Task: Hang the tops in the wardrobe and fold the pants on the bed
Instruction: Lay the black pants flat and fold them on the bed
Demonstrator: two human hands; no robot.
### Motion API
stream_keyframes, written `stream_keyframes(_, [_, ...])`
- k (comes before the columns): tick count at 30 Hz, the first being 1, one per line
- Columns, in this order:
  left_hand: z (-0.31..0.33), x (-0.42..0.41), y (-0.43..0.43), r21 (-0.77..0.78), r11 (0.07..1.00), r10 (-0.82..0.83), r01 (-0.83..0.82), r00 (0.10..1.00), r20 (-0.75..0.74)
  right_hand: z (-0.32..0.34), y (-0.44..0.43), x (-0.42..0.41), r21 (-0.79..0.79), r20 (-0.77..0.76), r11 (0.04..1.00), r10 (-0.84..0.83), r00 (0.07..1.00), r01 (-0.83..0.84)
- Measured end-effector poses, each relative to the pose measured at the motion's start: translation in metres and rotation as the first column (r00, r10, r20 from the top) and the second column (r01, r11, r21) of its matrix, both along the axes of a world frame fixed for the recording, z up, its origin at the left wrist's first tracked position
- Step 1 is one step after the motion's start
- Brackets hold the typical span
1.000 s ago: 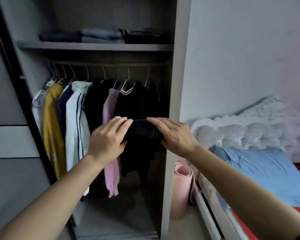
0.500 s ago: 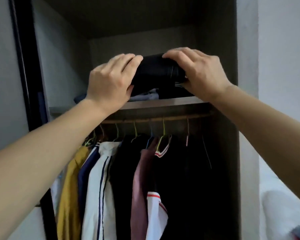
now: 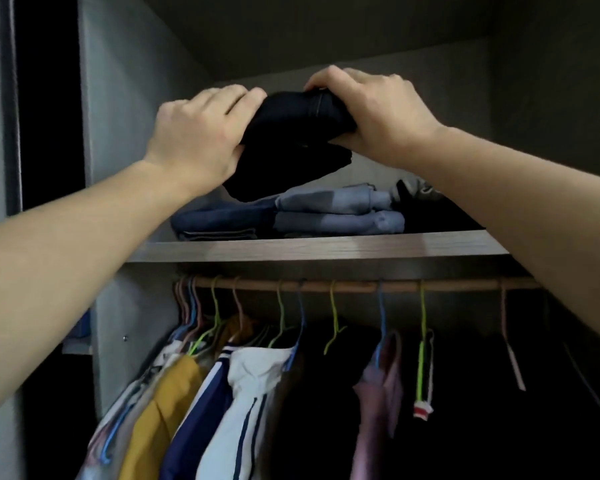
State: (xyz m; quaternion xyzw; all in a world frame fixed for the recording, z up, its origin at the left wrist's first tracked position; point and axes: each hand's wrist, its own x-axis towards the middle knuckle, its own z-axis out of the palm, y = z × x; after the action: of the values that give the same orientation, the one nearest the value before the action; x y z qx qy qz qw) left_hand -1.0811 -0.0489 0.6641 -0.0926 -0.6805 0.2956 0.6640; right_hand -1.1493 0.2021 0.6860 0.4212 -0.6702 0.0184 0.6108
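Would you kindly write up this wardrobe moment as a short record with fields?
held item: folded black garment, raised over the shelf
left hand: fingers curled round its left end
right hand: fingers curled over its right end
beneath it: stack of folded blue jeans on the grey wooden shelf; contact unclear
below the shelf: wooden rail with coloured hangers, holding a mustard top and a white navy-striped top, among others
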Motion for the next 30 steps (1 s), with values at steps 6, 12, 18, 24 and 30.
stream_keyframes(6, [0.034,-0.068,-0.079,0.103,0.995,-0.005,0.005,1.000,0.000,0.040,-0.083,-0.049,-0.043,-0.026,0.996,-0.084,0.996,0.083])
stream_keyframes(12, [0.081,-0.123,-0.121,0.228,0.974,0.010,0.007,0.997,-0.074,0.078,-0.162,-0.106,-0.259,-0.018,0.962,-0.092,0.996,0.084])
stream_keyframes(18, [0.066,-0.176,-0.154,0.326,0.935,0.036,-0.142,0.950,0.310,0.059,-0.205,-0.174,-0.026,0.447,0.992,-0.102,0.889,0.126])
stream_keyframes(24, [0.039,-0.201,-0.178,0.377,0.854,-0.148,-0.358,0.529,0.836,0.034,-0.216,-0.195,0.481,0.626,0.807,-0.590,0.510,0.343])
stream_keyframes(30, [0.028,-0.210,-0.186,0.488,0.810,-0.293,-0.326,0.496,0.817,0.022,-0.217,-0.198,0.474,0.665,0.853,-0.510,0.546,0.219])
